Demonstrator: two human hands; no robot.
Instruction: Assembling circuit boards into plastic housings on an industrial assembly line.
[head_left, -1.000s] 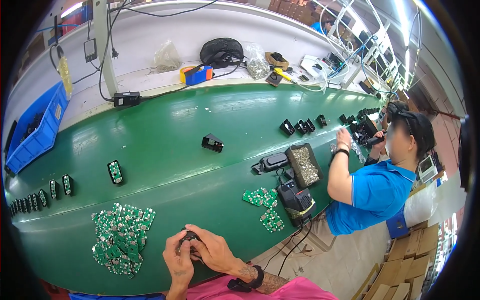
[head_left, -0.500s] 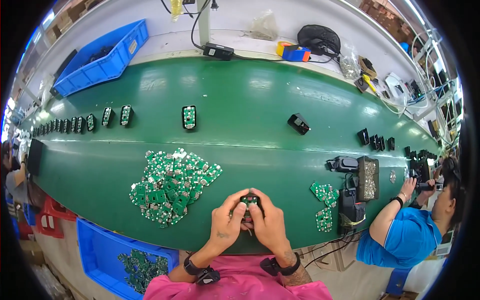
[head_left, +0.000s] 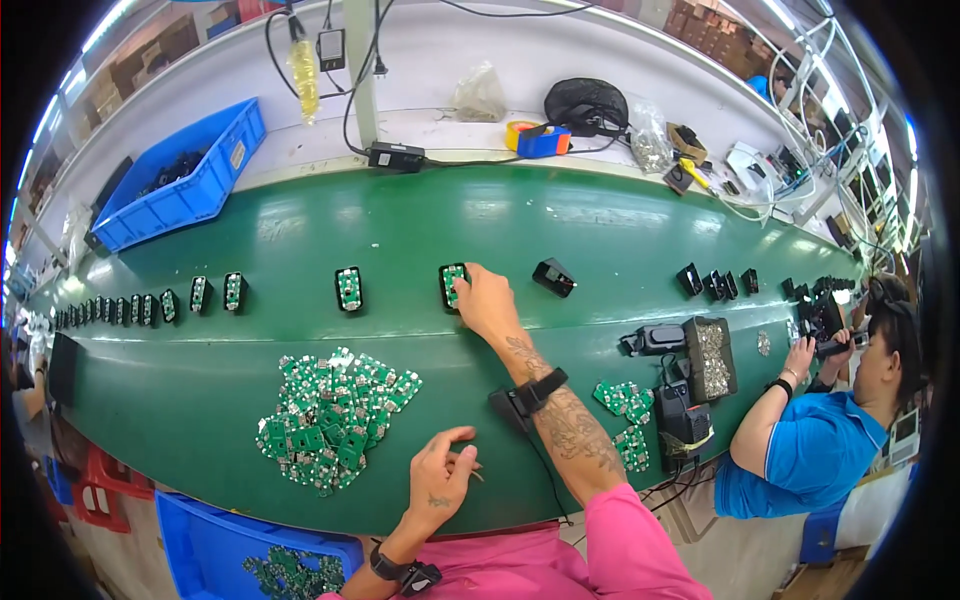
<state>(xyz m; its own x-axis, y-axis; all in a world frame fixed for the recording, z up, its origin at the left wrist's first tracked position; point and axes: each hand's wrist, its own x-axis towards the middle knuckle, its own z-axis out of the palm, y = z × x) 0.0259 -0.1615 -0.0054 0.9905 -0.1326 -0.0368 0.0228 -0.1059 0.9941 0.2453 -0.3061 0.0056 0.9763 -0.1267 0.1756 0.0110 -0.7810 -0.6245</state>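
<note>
1. Moved since the earlier frame: the black housing with its green board, then cupped between both hands to the right of the board heap, now stands farther out on the green table, beyond and right of that heap.
2. Right hand: stretched out past the heap's right side, fingers and thumb closed on the housing's right edge, thumb over the board.
3. Left hand: to the right of the heap, half open with fingers loosely curled; it seems empty, though its palm is turned from view.
4. Straight beyond the heap stands 1 filled housing; a row of filled housings runs off beyond its left side.
5. Beyond the heap and farther right, past the right hand, sits 1 more dark housing.
6. Well right of the heap lie a small board cluster and a tray of metal parts.
</note>
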